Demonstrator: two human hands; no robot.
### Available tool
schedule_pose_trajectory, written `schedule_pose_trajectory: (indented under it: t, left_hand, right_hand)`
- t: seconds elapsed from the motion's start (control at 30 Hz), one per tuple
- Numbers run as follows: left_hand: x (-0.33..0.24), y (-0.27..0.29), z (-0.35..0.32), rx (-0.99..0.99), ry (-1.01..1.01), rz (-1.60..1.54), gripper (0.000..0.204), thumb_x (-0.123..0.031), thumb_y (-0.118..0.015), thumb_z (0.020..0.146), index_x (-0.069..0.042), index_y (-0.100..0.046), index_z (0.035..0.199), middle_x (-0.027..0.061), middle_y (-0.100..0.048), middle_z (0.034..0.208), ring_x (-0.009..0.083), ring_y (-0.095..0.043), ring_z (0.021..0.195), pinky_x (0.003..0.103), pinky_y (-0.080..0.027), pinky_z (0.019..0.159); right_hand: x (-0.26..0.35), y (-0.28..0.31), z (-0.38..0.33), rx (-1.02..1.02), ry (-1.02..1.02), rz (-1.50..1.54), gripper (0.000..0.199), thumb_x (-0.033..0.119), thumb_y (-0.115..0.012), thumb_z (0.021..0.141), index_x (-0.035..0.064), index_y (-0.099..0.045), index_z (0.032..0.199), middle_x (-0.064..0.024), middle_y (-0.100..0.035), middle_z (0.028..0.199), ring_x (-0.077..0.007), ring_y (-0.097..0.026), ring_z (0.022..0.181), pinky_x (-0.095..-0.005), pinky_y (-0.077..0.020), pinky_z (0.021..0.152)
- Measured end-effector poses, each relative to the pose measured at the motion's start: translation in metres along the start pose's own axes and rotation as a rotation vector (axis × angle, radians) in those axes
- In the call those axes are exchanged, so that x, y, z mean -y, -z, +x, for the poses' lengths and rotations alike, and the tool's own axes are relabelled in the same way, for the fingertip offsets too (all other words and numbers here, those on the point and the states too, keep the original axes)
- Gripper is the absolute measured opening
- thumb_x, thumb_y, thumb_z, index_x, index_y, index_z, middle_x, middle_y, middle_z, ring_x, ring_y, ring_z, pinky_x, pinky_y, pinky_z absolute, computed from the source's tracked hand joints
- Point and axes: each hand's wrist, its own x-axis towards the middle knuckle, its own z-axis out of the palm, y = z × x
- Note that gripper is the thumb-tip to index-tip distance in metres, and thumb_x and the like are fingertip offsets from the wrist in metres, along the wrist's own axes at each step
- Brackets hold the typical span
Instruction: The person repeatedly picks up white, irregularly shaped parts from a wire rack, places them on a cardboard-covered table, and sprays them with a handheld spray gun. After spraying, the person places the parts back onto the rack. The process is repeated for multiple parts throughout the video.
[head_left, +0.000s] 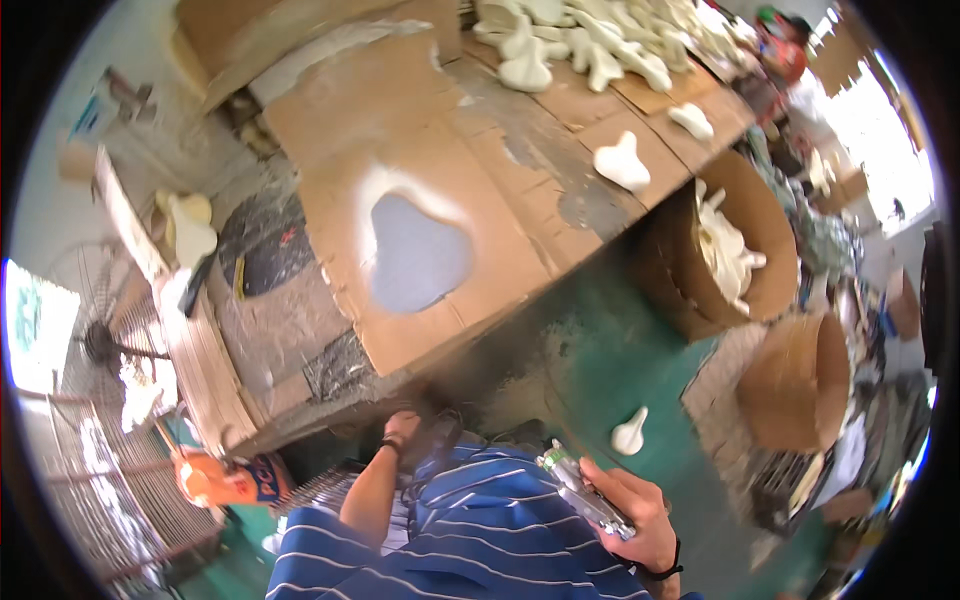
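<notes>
My right hand (638, 515) is closed around a silver metal hand tool (585, 492) with a green band near its far end, held in front of my striped shirt. My left hand (403, 428) hangs below the table's near edge. Its fingers are blurred against something dark, so I cannot see whether they hold anything. On the table, a flat grey saddle-shaped piece (418, 255) lies on a cardboard sheet (490, 215), with a whitish smear on the cardboard around its narrow end. Two cream foam saddle shapes (622, 162) rest apart toward the table's right side.
Many more foam shapes (590, 45) are heaped at the table's far end. Cardboard drums (780, 240) stand to the right, one holding foam pieces. A foam piece (630, 432) lies on the green floor. A wire-guarded fan (100, 340) and an orange bag (225, 478) are left.
</notes>
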Motion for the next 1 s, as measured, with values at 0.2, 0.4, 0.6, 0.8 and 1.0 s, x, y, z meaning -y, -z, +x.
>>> schedule_pose_trajectory:
  t: [0.2,0.4,0.6,0.8,1.0]
  left_hand:
    - [0.140,-0.030,-0.071,0.285,0.729,-1.057,0.019,-0.021,-0.066,0.087,-0.012,-0.076,0.101,0.0043,-0.072,0.090,0.0235,-0.071,0.088,0.039,-0.059,0.074]
    - [0.155,-0.047,-0.102,0.119,0.382,-0.662,0.020,-0.019,-0.064,0.092,-0.012,-0.072,0.109,0.0072,-0.072,0.090,0.0259,-0.070,0.080,0.046,-0.059,0.068]
    - [0.114,-0.026,-0.062,-0.049,0.827,-1.083,0.029,-0.015,-0.062,0.092,-0.010,-0.066,0.120,0.0081,-0.070,0.086,0.0239,-0.067,0.067,0.044,-0.054,0.055]
    - [0.043,0.018,-0.021,-0.222,0.698,-1.239,0.028,-0.017,-0.062,0.096,-0.007,-0.066,0.122,0.0058,-0.070,0.087,0.0196,-0.066,0.067,0.036,-0.054,0.056]
    - [0.010,-0.005,-0.033,-0.185,0.772,-1.158,0.035,-0.020,-0.062,0.097,-0.009,-0.063,0.130,0.0066,-0.071,0.095,0.0240,-0.072,0.082,0.047,-0.059,0.071]
  right_hand:
    - [0.005,-0.013,0.077,-0.039,0.119,-0.068,0.071,-0.004,-0.066,0.068,-0.0008,-0.058,0.139,-0.0194,-0.068,0.094,-0.0352,-0.068,0.079,-0.0396,-0.0544,0.070]
    - [0.026,-0.017,0.118,0.033,0.044,-0.129,0.068,-0.009,-0.075,0.072,0.0007,-0.061,0.137,-0.0177,-0.070,0.092,-0.0331,-0.069,0.075,-0.0347,-0.0546,0.070]
    - [0.020,-0.026,0.150,0.042,0.027,-0.130,0.062,-0.008,-0.075,0.076,0.0003,-0.062,0.136,-0.0177,-0.071,0.094,-0.0323,-0.070,0.077,-0.0339,-0.0544,0.070]
    - [0.010,-0.006,0.192,-0.025,0.094,-0.097,0.058,-0.006,-0.076,0.079,0.0004,-0.063,0.135,-0.0158,-0.070,0.091,-0.0261,-0.069,0.074,-0.0328,-0.0533,0.066]
    - [-0.028,0.049,0.181,0.046,0.039,-0.176,0.059,-0.005,-0.076,0.079,0.0003,-0.062,0.135,-0.0171,-0.072,0.095,-0.0272,-0.071,0.078,-0.0344,-0.0546,0.068]
